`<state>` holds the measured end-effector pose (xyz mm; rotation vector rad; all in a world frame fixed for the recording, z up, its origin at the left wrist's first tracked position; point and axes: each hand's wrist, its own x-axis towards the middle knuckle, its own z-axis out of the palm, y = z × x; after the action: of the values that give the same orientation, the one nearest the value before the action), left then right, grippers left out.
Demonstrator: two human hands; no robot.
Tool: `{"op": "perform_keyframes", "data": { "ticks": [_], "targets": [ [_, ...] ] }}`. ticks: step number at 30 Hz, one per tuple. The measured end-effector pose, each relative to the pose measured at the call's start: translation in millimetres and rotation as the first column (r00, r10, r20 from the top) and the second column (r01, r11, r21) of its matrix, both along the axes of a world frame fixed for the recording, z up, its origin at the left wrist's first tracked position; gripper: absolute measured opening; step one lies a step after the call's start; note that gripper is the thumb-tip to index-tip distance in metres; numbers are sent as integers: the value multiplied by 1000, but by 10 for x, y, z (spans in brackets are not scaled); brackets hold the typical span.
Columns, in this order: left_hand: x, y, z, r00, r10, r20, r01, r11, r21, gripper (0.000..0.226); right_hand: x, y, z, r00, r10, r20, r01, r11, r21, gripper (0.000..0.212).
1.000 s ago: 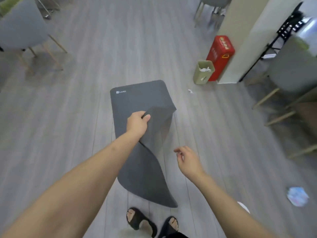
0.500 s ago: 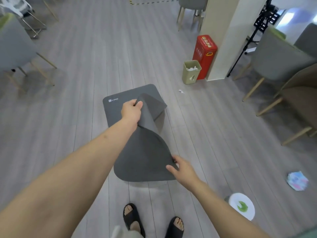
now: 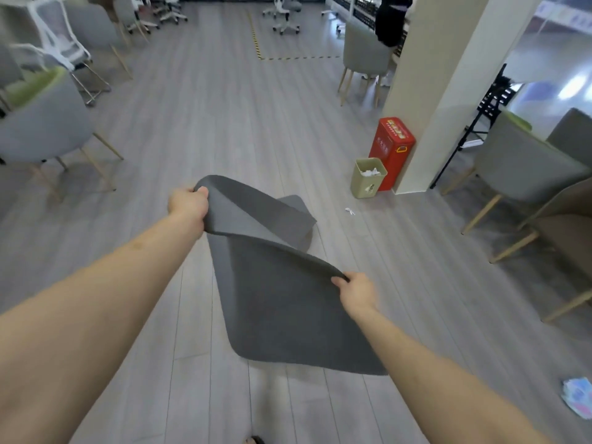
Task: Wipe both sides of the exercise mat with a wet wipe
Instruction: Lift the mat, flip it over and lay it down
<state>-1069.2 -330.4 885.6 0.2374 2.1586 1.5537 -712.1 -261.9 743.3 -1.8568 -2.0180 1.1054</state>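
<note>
Exercise mat [image 3: 282,302], dark grey and soft, hangs in the air above the middle of the floor [image 3: 224,123], lifted between both hands and twisted partway over. The left hand [image 3: 189,205] has its fingers curled tight round the far end, which flops forward in a fold; the right hand [image 3: 357,288] pinches the side edge with fingers wrapped over the rim. The near end droops toward the floor, and the far fold seems to hang clear of the boards too, though whether any corner touches them cannot be told.

It looks light and limp: it sags wherever it is not held, bends without creasing sharply, and shows a faintly textured face that should not slip in the fingers. A floppy sheet like this probably folds back on itself if held at one point only, so two well-separated grips on the edges or corners, as here, suit it best. Laying it flat again likely calls for keeping it stretched while lowering.

No wet wipe shows in either hand. A crumpled blue-white packet [image 3: 578,397] lies at the right edge of the floor. A small bin [image 3: 366,182] and a red box [image 3: 390,152] stand by the pillar [image 3: 439,91], with chairs [image 3: 45,123] around.
</note>
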Motion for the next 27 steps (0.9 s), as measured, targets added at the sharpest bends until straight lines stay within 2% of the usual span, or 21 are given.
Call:
{"op": "perform_keyframes", "data": {
  "ticks": [6, 10, 12, 13, 15, 17, 18, 19, 20, 21, 23, 24, 25, 27],
  "targets": [
    [-883, -872, 12, 962, 266, -61, -269, 962, -50, 30, -1304, 348, 947, 983, 47, -180, -14, 984, 179, 17],
    [-1135, -1415, -1, 941, 318, -113, -332, 932, -143, 41, -1996, 313, 1428, 955, 199, -220, -114, 931, 346, 18],
    [-1209, -1626, -44, 966, 178, -185, -227, 928, -294, 53, -2192, 255, 1547, 940, 253, -231, -150, 911, 385, 17],
    [-1243, -1700, -104, 969, 74, -236, -169, 895, -413, 53, -2247, 226, 1573, 934, 273, -230, -167, 903, 395, 18],
    [-1238, -1772, -167, 946, -92, -310, -95, 838, -538, 41, -2289, 171, 1579, 927, 316, -202, -212, 887, 411, 20],
    [-1129, -1764, -144, 924, -238, -300, 85, 892, -444, 31, -2274, 122, 1543, 920, 361, -150, -271, 865, 422, 18],
    [-1027, -1730, -96, 909, -330, -255, 224, 902, -370, 34, -2253, 94, 1521, 917, 383, -110, -303, 850, 430, 18],
    [-937, -1685, -59, 873, -438, -212, 363, 877, -315, 40, -2222, 66, 1498, 914, 401, -68, -333, 834, 440, 17],
    [-845, -1615, -35, 804, -561, -196, 489, 812, -318, 46, -2184, 40, 1473, 910, 414, -27, -359, 819, 447, 17],
    [-766, -1532, -36, 717, -664, -212, 567, 732, -377, 52, -2142, 22, 1445, 908, 419, 5, -377, 810, 449, 17],
    [-667, -1365, -150, 581, -779, -236, 542, 587, -601, 65, -2024, 12, 1380, 908, 417, 43, -392, 808, 439, 17],
    [-625, -1277, -241, 556, -794, -245, 481, 548, -685, 69, -1951, 14, 1342, 906, 419, 58, -400, 806, 437, 17],
    [-580, -1192, -333, 543, -800, -254, 432, 526, -732, 65, -1873, 18, 1292, 903, 423, 79, -413, 799, 437, 17],
    [-476, -1073, -495, 514, -804, -300, 363, 521, -773, 39, -1702, 26, 1176, 886, 440, 145, -456, 777, 434, 17]
  ]
}}
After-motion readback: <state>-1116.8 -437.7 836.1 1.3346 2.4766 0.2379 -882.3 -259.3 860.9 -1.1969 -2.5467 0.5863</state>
